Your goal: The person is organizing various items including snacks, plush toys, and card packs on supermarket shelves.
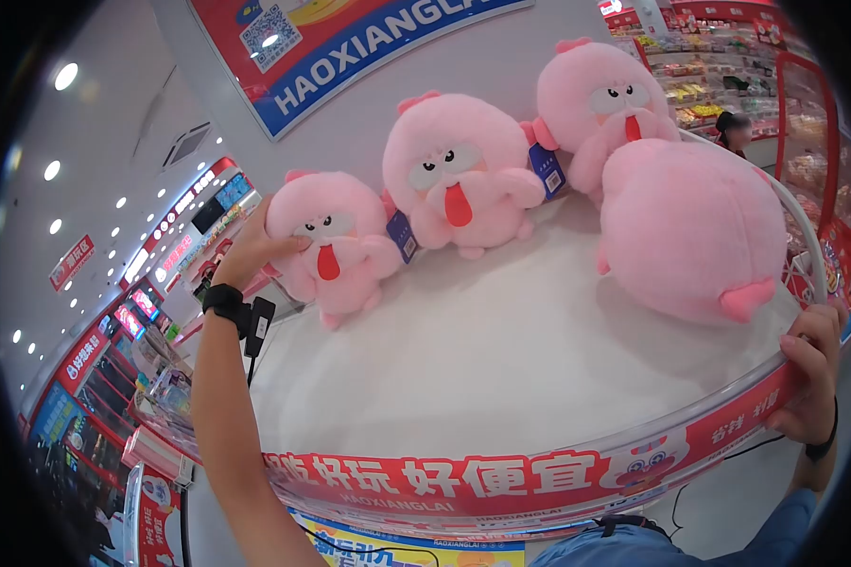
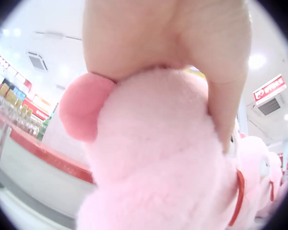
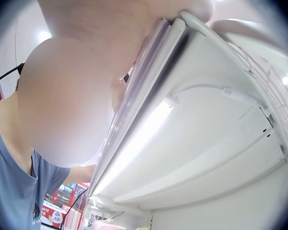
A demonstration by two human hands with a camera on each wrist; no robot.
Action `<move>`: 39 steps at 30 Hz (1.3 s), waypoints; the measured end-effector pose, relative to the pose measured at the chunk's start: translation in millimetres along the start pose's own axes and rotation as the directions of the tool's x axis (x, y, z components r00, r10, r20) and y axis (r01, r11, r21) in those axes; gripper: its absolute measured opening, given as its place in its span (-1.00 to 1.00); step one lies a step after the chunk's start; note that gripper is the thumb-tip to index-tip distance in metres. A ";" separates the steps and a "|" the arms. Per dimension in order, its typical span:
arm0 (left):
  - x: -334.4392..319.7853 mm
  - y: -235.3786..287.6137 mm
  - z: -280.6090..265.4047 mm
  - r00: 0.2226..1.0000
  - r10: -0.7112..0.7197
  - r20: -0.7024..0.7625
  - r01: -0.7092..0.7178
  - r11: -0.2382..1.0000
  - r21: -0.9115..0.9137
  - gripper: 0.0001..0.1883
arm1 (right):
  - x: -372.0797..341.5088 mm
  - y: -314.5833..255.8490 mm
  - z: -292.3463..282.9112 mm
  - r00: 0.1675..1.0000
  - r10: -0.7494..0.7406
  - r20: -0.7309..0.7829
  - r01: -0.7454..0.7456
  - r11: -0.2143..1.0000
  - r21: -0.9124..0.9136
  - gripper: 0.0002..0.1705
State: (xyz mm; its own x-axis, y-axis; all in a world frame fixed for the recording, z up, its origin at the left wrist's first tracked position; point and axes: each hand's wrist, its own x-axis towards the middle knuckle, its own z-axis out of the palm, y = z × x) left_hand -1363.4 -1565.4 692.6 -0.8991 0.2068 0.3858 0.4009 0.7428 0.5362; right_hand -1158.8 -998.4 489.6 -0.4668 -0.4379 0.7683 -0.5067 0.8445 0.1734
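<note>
My left hand [image 1: 255, 248] grips the head of the leftmost pink plush toy [image 1: 336, 269], thumb across its cheek. In the left wrist view the hand [image 2: 168, 38] spans the back of that plush toy [image 2: 153, 124]. Two more upright plush toys [image 1: 459, 132] [image 1: 600, 80] stand to its right with red tongues out. A fourth pink plush [image 1: 690, 227] lies tipped over in front of the rightmost one, its face hidden. At the right, my right hand [image 1: 811, 364] grips the shelf's front edge; the right wrist view shows this hand [image 3: 105, 33] at the clear rim strip [image 3: 134, 91].
The white curved shelf [image 1: 482, 350] bears the toys, with a red printed strip [image 1: 501, 477] along its front. A white rail [image 1: 799, 222] bounds its right end. Blue tags [image 1: 402, 236] hang between toys. Under the shelf runs a lit tube [image 3: 139, 143] with a cable.
</note>
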 end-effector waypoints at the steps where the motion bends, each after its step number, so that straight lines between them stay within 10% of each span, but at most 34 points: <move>1: -0.9 -7.3 2.2 1.000 0.016 -0.016 -0.016 1.000 -0.003 -0.25 | -3.4 1.3 -0.7 1.000 0.001 -0.006 -0.001 1.000 -0.002 -0.18; 11: -1.1 -6.4 15.0 1.000 -0.026 -0.012 0.023 0.982 -0.186 -0.13 | -15.8 11.4 10.6 0.989 -0.086 -0.121 0.091 0.995 0.032 -0.11; 30: 16.2 -65.5 7.5 0.982 0.185 -0.031 -0.180 0.977 0.115 0.05 | -50.1 21.5 21.7 0.985 0.059 -0.161 -0.032 0.985 0.167 -0.07; 33: -1.9 -14.1 16.4 0.991 -0.127 -0.049 0.130 0.990 0.052 0.09 | -34.2 20.3 20.6 0.981 -0.034 -0.191 0.061 0.989 0.137 -0.07; 39: 1.3 -27.1 5.3 0.999 0.014 -0.031 -0.015 1.000 -0.027 0.21 | -10.0 7.1 11.6 0.984 -0.059 -0.165 0.066 0.997 0.040 -0.13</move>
State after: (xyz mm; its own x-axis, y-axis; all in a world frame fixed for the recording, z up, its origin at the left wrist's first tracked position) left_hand -1376.4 -1581.9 674.6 -0.8874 0.1975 0.4165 0.4191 0.7218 0.5507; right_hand -1166.1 -991.7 476.0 -0.3100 -0.4299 0.8480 -0.5648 0.8007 0.1995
